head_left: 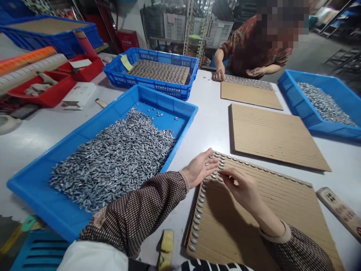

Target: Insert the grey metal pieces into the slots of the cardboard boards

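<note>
A grooved brown board (270, 210) lies in front of me, with small grey metal pieces (197, 214) lined along its left and top edges. My left hand (200, 167) rests flat on the board's top-left corner, fingers stretched out over the pieces. My right hand (241, 186) is beside it, fingertips pinched together at the pieces in that corner; what it pinches is too small to name. To the left, a large blue tray (146, 98) holds a heap of the same grey pieces (115, 158).
Two more grooved boards (273, 135) (249, 95) lie further back. A person across the table works at the far one. Blue trays stand at right (310, 113) and centre back (169, 88). Red bins (50, 96) sit at left, a power strip (341, 212) at right.
</note>
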A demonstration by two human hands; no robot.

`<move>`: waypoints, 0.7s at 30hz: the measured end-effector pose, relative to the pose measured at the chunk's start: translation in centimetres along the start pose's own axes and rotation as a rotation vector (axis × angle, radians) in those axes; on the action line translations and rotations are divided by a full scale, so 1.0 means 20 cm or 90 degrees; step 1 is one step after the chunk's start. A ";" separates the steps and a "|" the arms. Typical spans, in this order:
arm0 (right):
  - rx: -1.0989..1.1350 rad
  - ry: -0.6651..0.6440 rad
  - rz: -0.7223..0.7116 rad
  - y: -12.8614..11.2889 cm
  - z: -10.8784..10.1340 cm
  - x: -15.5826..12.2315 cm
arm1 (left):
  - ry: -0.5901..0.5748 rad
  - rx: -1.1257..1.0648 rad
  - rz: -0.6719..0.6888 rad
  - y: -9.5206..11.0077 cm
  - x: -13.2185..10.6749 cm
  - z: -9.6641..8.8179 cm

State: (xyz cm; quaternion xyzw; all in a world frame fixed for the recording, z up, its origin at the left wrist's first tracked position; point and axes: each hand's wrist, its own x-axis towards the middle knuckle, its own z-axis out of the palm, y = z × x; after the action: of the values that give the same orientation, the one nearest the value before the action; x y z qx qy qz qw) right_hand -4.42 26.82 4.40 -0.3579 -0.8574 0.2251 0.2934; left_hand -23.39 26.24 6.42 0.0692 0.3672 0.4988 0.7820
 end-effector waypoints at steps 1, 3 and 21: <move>-0.016 0.003 -0.008 0.02 0.00 -0.04 | 0.010 0.001 0.007 0.00 0.00 0.00; -0.057 -0.007 -0.021 0.06 0.01 -0.12 | 0.025 0.008 0.026 0.00 0.01 -0.01; -0.297 -0.083 -0.098 0.08 0.08 -0.22 | 0.038 0.042 0.046 0.02 -0.01 0.00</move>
State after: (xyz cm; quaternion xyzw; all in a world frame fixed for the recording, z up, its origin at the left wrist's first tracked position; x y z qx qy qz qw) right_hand -2.20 24.28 0.90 -0.3344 -0.9279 0.0210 0.1635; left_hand -23.66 26.30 6.67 0.0936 0.4036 0.5163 0.7495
